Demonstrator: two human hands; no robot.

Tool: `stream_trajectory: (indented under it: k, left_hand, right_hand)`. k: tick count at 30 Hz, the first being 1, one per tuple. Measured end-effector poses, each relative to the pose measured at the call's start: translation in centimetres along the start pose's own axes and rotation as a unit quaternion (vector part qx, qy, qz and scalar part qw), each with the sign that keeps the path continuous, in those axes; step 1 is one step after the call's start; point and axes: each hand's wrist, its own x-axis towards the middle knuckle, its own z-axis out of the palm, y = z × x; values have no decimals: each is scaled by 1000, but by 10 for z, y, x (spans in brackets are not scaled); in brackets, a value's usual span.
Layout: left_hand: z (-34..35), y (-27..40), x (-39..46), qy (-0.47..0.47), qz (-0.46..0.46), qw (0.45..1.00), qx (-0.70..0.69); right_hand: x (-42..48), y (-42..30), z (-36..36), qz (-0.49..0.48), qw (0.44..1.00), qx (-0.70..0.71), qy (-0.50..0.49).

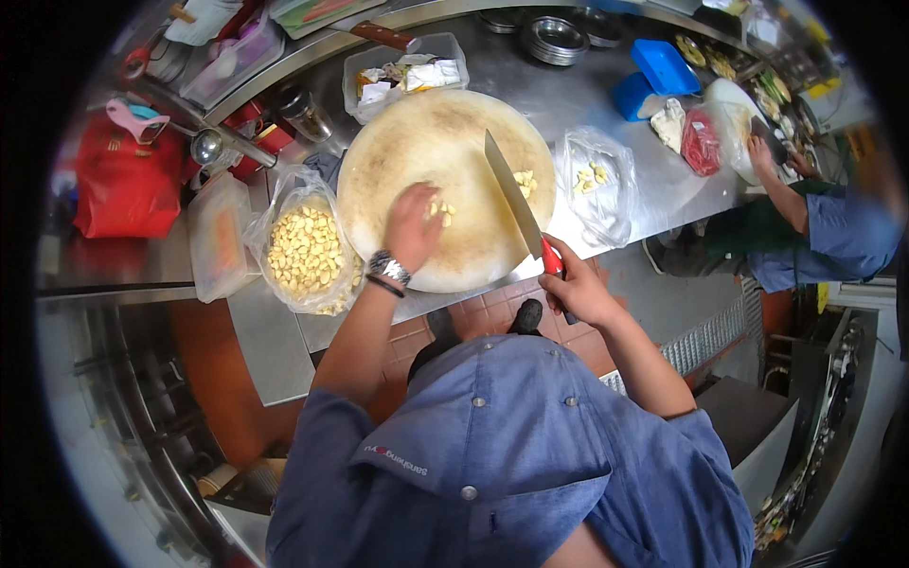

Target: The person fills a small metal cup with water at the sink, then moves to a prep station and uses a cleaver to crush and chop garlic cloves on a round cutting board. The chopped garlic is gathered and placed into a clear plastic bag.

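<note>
My right hand (pixel 579 284) grips the red handle of a long kitchen knife (pixel 513 195), its blade slanting over the right part of a round chopping board (pixel 440 135). My left hand (pixel 415 224), with a watch at the wrist, lies over the board beside a few peeled garlic cloves (pixel 442 211); its fingertips are blurred, and whether they hold a clove I cannot tell. More garlic pieces (pixel 525 183) lie right of the blade. Left of the board stands an open plastic bag full of peeled garlic cloves (pixel 305 241). A clear plastic bag (pixel 600 202) with several pieces on it lies to the right.
Behind the board are a plastic tub of scraps (pixel 405 74) and stacked metal bowls (pixel 556 41). A spice jar (pixel 307 117), a lidded plastic box (pixel 219 238) and a red bag (pixel 128 177) are at left. At right, another person's hand (pixel 761 153) works near blue containers (pixel 664 67).
</note>
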Motion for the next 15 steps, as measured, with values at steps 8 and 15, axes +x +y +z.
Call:
stream_trajectory:
  k: [8,15]
  left_hand:
    - [-24,6,-32,-9,-110,991,81]
    - [-3,6,-13,-77,-28,983,164]
  right_hand:
    - [-9,12,0,25,999,31,14]
    - [-6,11,-4,22,999,25,5]
